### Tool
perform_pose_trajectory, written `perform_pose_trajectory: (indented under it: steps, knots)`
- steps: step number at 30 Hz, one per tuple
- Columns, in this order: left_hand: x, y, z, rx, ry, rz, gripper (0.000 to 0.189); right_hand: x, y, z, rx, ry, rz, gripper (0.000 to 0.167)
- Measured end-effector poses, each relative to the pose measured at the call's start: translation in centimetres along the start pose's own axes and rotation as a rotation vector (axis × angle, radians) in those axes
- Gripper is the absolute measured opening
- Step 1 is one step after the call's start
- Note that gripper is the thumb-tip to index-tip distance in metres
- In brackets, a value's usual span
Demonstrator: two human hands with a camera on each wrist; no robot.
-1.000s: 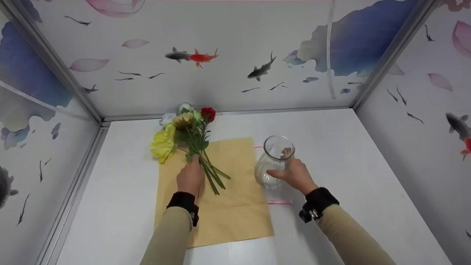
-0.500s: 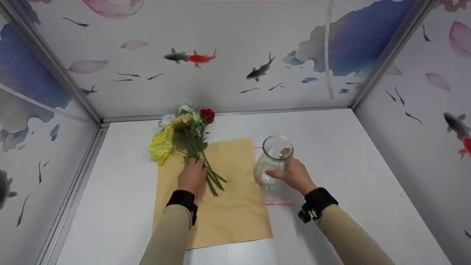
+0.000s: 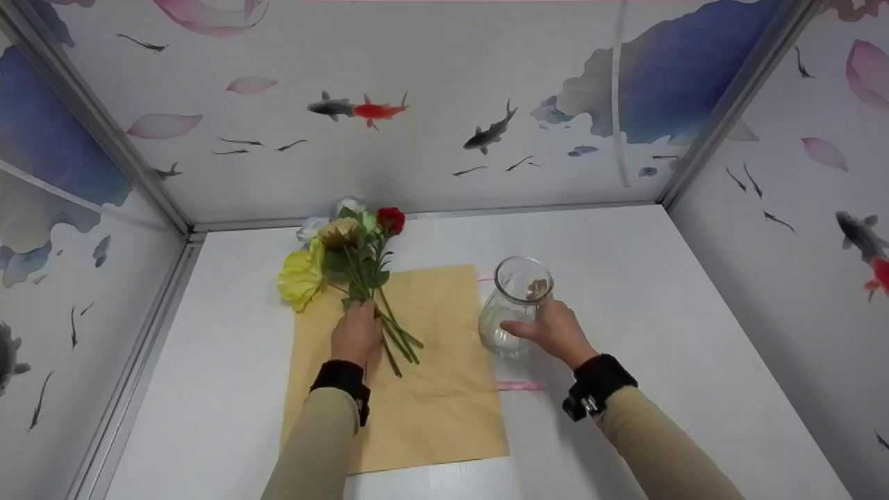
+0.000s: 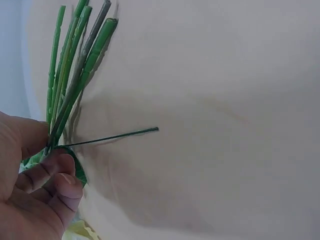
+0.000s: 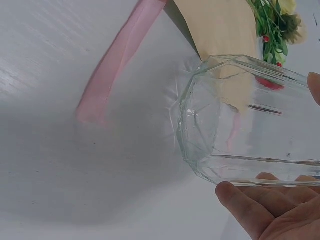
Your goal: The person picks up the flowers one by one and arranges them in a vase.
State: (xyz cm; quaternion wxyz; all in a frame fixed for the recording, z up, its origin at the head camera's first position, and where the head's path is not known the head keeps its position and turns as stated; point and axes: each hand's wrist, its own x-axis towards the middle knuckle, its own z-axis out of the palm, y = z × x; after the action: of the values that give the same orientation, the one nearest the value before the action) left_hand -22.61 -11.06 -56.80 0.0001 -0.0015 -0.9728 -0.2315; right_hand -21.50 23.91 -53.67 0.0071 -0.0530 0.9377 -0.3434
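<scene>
My left hand [image 3: 355, 335] pinches the stems of a bunch of flowers, with yellow [image 3: 301, 281], beige, white and red [image 3: 391, 220] blooms pointing toward the back wall. In the left wrist view, the green stems [image 4: 59, 85] pass between thumb and fingers, and one thin stem [image 4: 115, 136] sticks out sideways. A sheet of brown paper [image 3: 444, 403] lies beneath the stems. To its right, my right hand [image 3: 559, 337] grips a clear glass vase [image 3: 496, 312] by its side, the mouth facing up and away. In the right wrist view, fingers [image 5: 245, 205] wrap the faceted glass; no stems show inside.
Pink ribbon [image 3: 521, 386] sticks out from the paper's right edge, near the vase. The white table [image 3: 653, 312] ends at printed panels with fish and petals [image 3: 430, 160] at the back and both sides.
The left hand has regripped the stems, shifting the flowers slightly left and toward me. The paper and ribbon have slid a little the same way. The right hand and vase stay in place.
</scene>
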Motion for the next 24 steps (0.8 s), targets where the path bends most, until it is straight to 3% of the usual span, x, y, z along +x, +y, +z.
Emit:
perform_pose_trajectory:
  steps: [4,11,24]
  knots:
    - [-0.1,0.0,-0.1,-0.033,0.018,-0.030,0.028,0.0,0.0,0.0,0.004,-0.001,0.005,0.081]
    - [0.1,-0.3,-0.3,-0.100,0.003,-0.069,0.028,-0.1,0.0,-0.1,0.020,-0.003,0.007,0.085]
    - [0.1,-1.3,-0.8,-0.508,0.012,-0.173,0.017,-0.2,-0.1,-0.1,0.016,-0.016,-0.004,0.083]
